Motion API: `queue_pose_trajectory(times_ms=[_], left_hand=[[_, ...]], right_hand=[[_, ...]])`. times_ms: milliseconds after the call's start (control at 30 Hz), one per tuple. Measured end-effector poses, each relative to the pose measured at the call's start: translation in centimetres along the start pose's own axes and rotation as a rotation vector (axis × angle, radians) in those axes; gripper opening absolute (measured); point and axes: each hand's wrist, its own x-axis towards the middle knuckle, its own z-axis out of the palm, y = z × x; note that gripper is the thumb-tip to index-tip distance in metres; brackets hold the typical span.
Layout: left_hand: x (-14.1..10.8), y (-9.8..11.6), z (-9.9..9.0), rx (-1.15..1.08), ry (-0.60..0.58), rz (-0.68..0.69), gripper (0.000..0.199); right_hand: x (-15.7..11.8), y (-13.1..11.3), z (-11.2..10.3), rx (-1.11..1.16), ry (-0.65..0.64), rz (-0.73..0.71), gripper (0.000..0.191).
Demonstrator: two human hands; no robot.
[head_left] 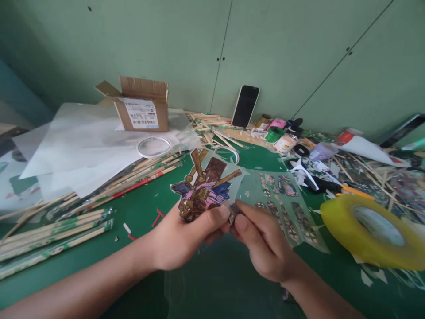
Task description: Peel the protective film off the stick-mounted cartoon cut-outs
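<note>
My left hand (pixel 181 237) holds a colourful cut-out figure (pixel 203 190) of painted translucent sheet, with brown, pink and blue parts, lifted above the green table (pixel 139 208). My right hand (pixel 262 241) pinches a small dark piece (pixel 233 210) at the figure's lower right edge, thumb and forefinger tips meeting my left thumb. Both hands are close together over the middle of the table.
Bundles of wooden sticks (pixel 56 232) lie left. Clear plastic sheets (pixel 83 146), a tape ring (pixel 154 146) and an open cardboard box (pixel 141 104) are behind. A yellow tape roll (pixel 372 232) sits right, a phone (pixel 245 106) leans on the wall, printed sheets (pixel 285 204) and jars (pixel 285 142) clutter the right.
</note>
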Motion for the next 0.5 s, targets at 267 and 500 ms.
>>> queue_pose_trajectory(times_ms=[267,500], left_hand=[[0.16,0.45,0.35,-0.067,-0.013,0.001,0.032],[0.42,0.09,0.24,-0.062,-0.016,-0.035,0.033]], right_hand=[[-0.27,0.42,0.06,-0.032,-0.010,0.030,0.029],[-0.15,0.38,-0.07,0.013,-0.054,0.033,0.030]])
